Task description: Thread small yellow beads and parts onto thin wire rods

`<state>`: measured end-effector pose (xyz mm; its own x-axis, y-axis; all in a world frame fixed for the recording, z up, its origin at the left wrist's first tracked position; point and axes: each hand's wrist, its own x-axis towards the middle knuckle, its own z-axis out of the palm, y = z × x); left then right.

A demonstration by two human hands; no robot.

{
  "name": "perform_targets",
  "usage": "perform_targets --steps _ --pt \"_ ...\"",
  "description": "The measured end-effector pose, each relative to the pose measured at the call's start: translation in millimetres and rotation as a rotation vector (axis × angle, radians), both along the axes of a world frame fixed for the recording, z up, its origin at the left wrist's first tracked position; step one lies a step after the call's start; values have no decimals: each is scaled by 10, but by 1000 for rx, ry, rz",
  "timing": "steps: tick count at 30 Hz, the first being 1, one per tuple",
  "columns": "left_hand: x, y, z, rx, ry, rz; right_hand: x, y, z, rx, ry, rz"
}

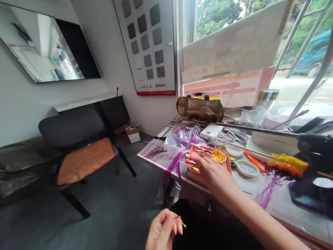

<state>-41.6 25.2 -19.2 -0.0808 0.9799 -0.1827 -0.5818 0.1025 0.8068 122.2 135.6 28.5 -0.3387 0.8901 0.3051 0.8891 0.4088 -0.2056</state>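
My counter (153,160) carries an orange tray (228,166); around it I see the white box (210,131) at twelve o'clock, the yellow bag (200,110) just beyond, the dish (252,175) at three, and purple threads (174,162) at nine.

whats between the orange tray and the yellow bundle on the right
In the head view, a white dish of small grey pieces and an orange tool mainly lie between the orange tray and the yellow bundle.

Left hand (164,228) pinches yellow strand (183,222); right hand (209,168) over tray (229,166).
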Motion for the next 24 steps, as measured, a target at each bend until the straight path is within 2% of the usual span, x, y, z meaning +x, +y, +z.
perform_targets --steps 8,10,12,13,14,18,19,21,24 --pt "45 15 22 -7 -59 2 -59 53 -62 93 8 -62" --pt "50 11 41 0 -65 1 -44 -41 -35 129 38 -65" --pt "52 5 49 -1 -72 3 -29 -231 -30 116 190 -1" --pt "54 2 50 -3 -78 3 -29 -351 -49 51 339 70" --pt "58 -1 50 -1 -85 0 -38 -474 -87 -80 529 153" --pt "99 -17 69 36 -138 -72 -176 -835 -388 -944 1196 307" --pt "112 -22 77 43 -147 -97 -223 -868 -470 -1086 1330 309" --pt "130 -33 91 48 -141 -133 -299 -880 -586 -1227 1526 296" --pt "119 -50 80 60 -64 -129 -318 -847 -585 -1242 1605 257"
